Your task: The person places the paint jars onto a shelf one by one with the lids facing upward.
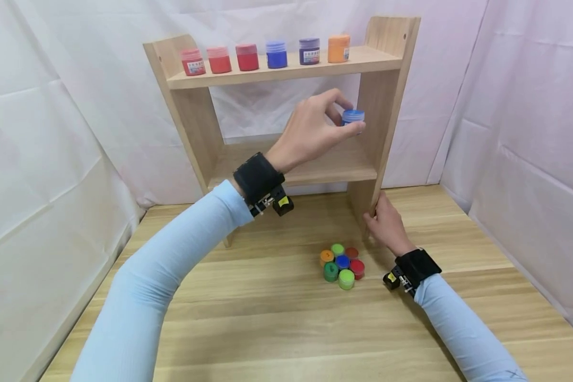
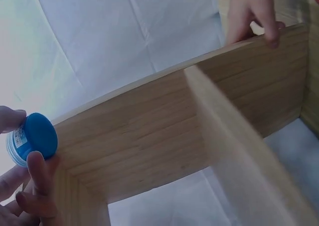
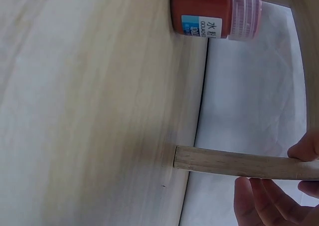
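Observation:
Between thumb and fingers, my left hand pinches a blue-lidded paint jar, held in front of the wooden shelf's right side, below the top board. In the left wrist view the same blue jar is tilted, its label partly showing. Low on the shelf's right side panel, my right hand grips the edge; the right wrist view shows the thumb on one face of the panel and fingers on the other. Several red, blue, purple and orange paint jars line the top board.
On the table, left of my right hand, stands a cluster of paint jars with green, orange, blue, red and brown lids. The shelf's middle board lies behind my left forearm. White cloth hangs around the back and sides.

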The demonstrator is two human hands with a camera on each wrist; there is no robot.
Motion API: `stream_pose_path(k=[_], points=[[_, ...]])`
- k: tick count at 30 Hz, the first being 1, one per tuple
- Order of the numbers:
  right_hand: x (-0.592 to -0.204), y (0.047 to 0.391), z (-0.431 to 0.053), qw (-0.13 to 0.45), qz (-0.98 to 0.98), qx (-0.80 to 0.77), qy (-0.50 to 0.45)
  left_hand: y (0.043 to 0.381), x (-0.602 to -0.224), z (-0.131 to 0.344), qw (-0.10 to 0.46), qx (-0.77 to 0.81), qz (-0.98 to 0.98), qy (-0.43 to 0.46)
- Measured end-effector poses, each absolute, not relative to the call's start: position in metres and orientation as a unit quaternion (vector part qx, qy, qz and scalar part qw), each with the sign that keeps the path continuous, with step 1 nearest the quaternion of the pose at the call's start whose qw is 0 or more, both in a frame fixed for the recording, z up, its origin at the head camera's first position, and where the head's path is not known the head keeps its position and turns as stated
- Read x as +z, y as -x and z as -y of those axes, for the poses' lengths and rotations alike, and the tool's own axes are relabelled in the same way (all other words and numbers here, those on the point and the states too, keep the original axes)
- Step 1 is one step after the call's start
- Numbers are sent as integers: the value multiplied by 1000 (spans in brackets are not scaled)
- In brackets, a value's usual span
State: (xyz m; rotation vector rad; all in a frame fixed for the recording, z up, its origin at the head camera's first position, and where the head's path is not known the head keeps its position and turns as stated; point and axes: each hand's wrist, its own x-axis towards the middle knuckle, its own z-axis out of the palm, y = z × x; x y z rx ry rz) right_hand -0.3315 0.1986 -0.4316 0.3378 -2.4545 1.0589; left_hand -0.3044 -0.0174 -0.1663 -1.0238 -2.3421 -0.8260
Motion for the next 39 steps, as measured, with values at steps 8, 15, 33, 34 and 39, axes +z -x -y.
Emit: stream_pose_path(k=[8,15,33,34,39], points=[[-432,330,-201,218,890,383,-121,310,-139,2,266,-299,839,369],[-433,332,-200,220,890,381,-120,314,-123,-5,270,-356,831,332],[-432,333,-197,225,886,385,-128,321,-110,-22,292,-396,812,313],[-431,332,-197,225,886,385,-128,321,-109,-23,293,-399,812,309],[-430,331,-195,219,885,390,-128,322,-107,-25,305,-388,819,293]])
